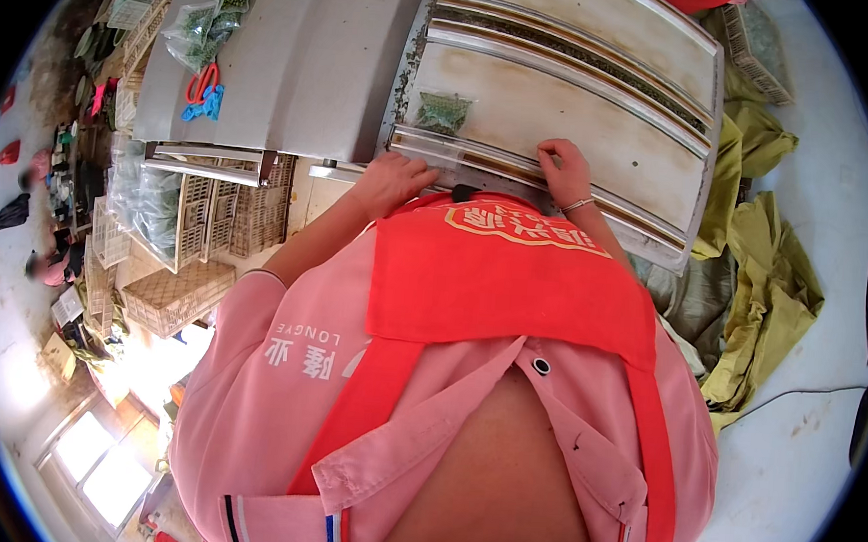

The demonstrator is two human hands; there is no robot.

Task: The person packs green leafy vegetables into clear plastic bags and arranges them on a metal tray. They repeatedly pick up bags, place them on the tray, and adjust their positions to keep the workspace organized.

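Observation:
My left hand (398, 179) is at the front edge of a metal machine that looks like a vacuum sealer, its fingers bent over the rim. Beside those fingers, a clear plastic bag with green contents (443, 112) lies on the stained plate (516, 113), its flat end across the front sealing bar (498, 165). Whether my left fingers grip the bag's end is hidden. Farther right, my right hand (566, 171) is over the same bar, thumb and fingers curled together, with nothing visible in them. A bracelet circles the right wrist.
Left of the plate, a grey metal cover (305, 65) bears red-handled scissors (202, 86), a blue scrap (206, 104) and several filled bags (207, 27). Plastic crates (178, 298) stand at left. Yellow-green sacks (764, 288) lie at right. A person in red is partly visible at the top.

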